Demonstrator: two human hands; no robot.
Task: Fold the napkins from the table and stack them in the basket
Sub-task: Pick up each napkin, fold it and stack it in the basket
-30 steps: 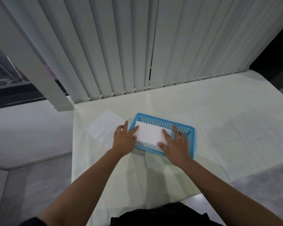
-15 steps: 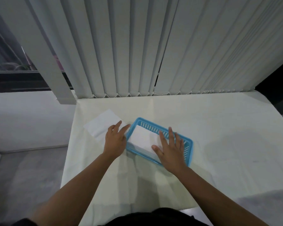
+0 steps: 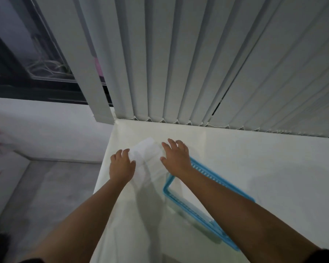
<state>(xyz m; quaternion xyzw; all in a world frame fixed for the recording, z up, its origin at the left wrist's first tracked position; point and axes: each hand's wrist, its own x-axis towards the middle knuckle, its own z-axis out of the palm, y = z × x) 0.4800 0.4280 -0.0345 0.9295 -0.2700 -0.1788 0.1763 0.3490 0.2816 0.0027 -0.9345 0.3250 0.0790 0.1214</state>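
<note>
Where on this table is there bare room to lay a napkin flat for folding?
Widest: right of the blue basket, up to the blinds. Crowded: the far-left corner, where left hand and right hand flank the unfolded napkin.

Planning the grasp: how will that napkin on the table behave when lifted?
The napkin looks thin and translucent, so probably floppy and very light. Lying flat on the table, its edge may be hard to catch.

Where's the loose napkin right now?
The napkin lies flat at the table's far-left corner, between the left hand and right hand, beyond the basket.
</note>
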